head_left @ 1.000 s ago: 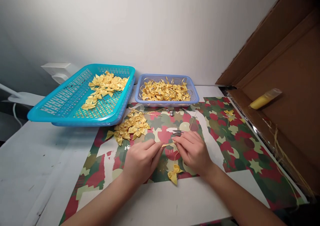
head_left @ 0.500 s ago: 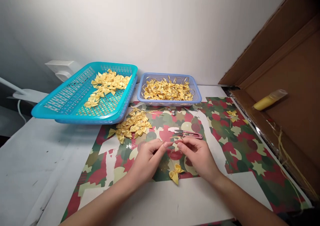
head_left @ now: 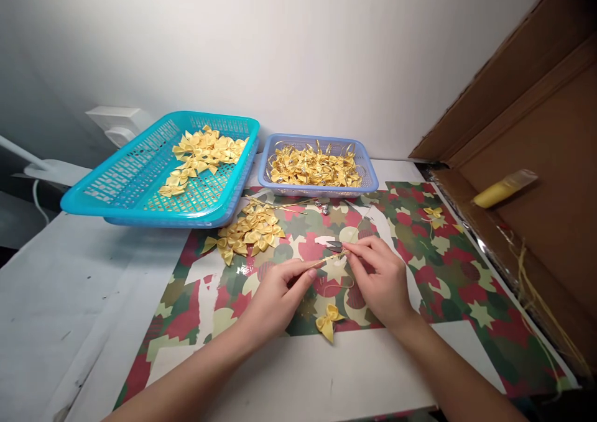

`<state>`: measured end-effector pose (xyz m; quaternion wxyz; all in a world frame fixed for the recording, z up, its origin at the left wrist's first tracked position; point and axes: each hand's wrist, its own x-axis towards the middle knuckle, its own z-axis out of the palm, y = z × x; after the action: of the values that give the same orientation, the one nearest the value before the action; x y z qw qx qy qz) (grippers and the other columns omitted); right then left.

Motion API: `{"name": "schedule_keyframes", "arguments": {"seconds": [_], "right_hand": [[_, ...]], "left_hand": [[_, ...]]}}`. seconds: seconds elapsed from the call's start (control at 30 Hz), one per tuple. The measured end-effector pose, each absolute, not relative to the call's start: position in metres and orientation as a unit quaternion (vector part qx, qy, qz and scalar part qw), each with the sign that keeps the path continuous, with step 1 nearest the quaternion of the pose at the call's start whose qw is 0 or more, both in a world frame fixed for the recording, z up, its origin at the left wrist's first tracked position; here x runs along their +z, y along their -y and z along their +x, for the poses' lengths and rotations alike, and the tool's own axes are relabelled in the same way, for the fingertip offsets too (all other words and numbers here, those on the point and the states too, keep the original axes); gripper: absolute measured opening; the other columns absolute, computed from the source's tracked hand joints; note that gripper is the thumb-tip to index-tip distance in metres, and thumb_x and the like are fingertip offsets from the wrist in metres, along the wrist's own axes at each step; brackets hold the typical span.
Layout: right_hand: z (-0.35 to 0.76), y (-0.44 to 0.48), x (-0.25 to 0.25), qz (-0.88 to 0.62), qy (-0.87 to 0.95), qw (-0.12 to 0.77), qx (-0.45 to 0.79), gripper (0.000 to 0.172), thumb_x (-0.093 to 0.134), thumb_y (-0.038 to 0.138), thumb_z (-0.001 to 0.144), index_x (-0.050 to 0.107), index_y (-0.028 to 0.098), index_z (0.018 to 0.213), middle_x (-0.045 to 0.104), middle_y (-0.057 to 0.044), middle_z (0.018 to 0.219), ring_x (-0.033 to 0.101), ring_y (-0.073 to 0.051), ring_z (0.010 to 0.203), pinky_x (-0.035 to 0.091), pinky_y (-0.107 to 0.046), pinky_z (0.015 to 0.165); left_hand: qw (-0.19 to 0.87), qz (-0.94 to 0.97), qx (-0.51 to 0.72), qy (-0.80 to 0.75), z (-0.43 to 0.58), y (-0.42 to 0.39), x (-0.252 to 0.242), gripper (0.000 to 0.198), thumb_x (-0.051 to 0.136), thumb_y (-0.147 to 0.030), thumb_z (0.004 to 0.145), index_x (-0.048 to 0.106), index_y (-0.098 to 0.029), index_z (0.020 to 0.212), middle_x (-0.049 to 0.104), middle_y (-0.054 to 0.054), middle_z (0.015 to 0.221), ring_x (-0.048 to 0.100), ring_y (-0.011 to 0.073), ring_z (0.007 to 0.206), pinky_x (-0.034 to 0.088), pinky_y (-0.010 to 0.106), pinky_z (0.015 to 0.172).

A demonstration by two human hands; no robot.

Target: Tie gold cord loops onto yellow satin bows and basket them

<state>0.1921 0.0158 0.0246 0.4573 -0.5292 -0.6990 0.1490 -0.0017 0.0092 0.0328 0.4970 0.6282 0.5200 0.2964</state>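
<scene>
Between my two hands a thin gold cord (head_left: 330,258) runs nearly straight, with a loose loop hanging below it. My left hand (head_left: 285,288) pinches one end between thumb and fingertips. The other end is pinched by my right hand (head_left: 379,277). Just below the hands, a yellow ribbon bow (head_left: 329,322) lies on the patterned paper. A pair of thread snips (head_left: 334,246) is partly hidden behind my right fingers, only its dark blades showing. Left of the hands sits a pile of yellow bows (head_left: 252,230), with several gold cords (head_left: 284,205) at its back edge.
A turquoise basket (head_left: 100,207) with yellow bows stands at back left. Beside it is a blue-purple basket (head_left: 313,190) of bows with gold cords. Small silver pieces (head_left: 323,207) lie before it. At right, a yellow tube (head_left: 506,189) rests by a cardboard wall (head_left: 536,117).
My right hand has moved right and slightly up, away from the left, so a length of gold cord now shows between them. It now covers the snips' handles.
</scene>
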Motion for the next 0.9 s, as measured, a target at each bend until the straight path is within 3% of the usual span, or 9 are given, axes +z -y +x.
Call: {"name": "schedule_keyframes", "arguments": {"seconds": [0.1,0.2,0.27,0.37,0.6,0.73,0.9], "right_hand": [[0.191,-0.014,0.026,-0.552,0.646,0.459,0.261,0.018,0.06,0.019,0.085,0.077,0.02,0.092,0.067,-0.005,0.081,0.062,-0.016,0.069,0.052,-0.029,0.062],[0.186,-0.011,0.026,-0.575,0.54,0.442,0.427,0.013,0.07,0.031,0.078,0.077,0.021,0.083,0.067,-0.002,0.069,0.062,-0.016,0.063,0.051,-0.028,0.055],[0.181,-0.008,0.025,-0.56,0.46,0.436,0.533,0.018,0.077,0.037,0.071,0.074,0.021,0.077,0.064,0.0,0.059,0.061,-0.015,0.055,0.052,-0.027,0.052],[0.174,-0.004,0.024,-0.511,0.373,0.439,0.639,0.025,0.085,0.037,0.062,0.068,0.019,0.069,0.068,0.0,0.06,0.066,-0.015,0.057,0.055,-0.027,0.058],[0.172,0.002,0.027,-0.498,0.304,0.429,0.69,0.029,0.089,0.033,0.055,0.069,0.016,0.068,0.074,-0.004,0.068,0.071,-0.017,0.063,0.058,-0.028,0.065],[0.168,0.009,0.027,-0.492,0.3,0.427,0.697,0.026,0.089,0.033,0.056,0.073,0.017,0.07,0.072,-0.004,0.068,0.069,-0.016,0.064,0.057,-0.028,0.063],[0.156,0.016,0.025,-0.49,0.273,0.426,0.71,0.021,0.088,0.033,0.057,0.074,0.018,0.064,0.071,-0.008,0.104,0.063,-0.011,0.062,0.056,-0.027,0.06]], "left_hand": [[0.519,0.607,0.308,-0.517,0.001,-0.007,0.032,0.029,0.057,-0.037,0.087,0.074,-0.023,0.106,0.073,0.004,0.084,0.062,0.0176,0.075,0.048,0.026,0.064],[0.556,0.542,0.349,-0.524,0.003,-0.007,0.029,0.025,0.065,-0.038,0.081,0.074,-0.017,0.091,0.066,0.001,0.066,0.055,0.0127,0.058,0.041,0.022,0.051],[0.573,0.495,0.381,-0.53,0.006,-0.006,0.028,0.022,0.069,-0.037,0.076,0.069,-0.015,0.076,0.06,-0.001,0.059,0.049,0.0095,0.05,0.037,0.02,0.045],[0.595,0.463,0.39,-0.528,0.009,-0.005,0.028,0.019,0.071,-0.032,0.071,0.067,-0.015,0.067,0.062,0.0,0.056,0.049,0.0081,0.047,0.037,0.018,0.043],[0.583,0.43,0.409,-0.554,0.008,-0.005,0.028,0.006,0.068,-0.021,0.069,0.07,-0.016,0.068,0.067,0.0,0.055,0.057,0.0104,0.047,0.043,0.018,0.043],[0.542,0.421,0.46,-0.563,0.009,-0.009,0.028,0.009,0.072,-0.024,0.069,0.07,-0.016,0.067,0.067,-0.001,0.056,0.055,0.0087,0.046,0.043,0.017,0.042],[0.512,0.412,0.506,-0.559,0.017,-0.011,0.03,0.013,0.075,-0.027,0.067,0.071,-0.016,0.063,0.068,0.001,0.056,0.058,0.0107,0.048,0.045,0.019,0.043]]}}
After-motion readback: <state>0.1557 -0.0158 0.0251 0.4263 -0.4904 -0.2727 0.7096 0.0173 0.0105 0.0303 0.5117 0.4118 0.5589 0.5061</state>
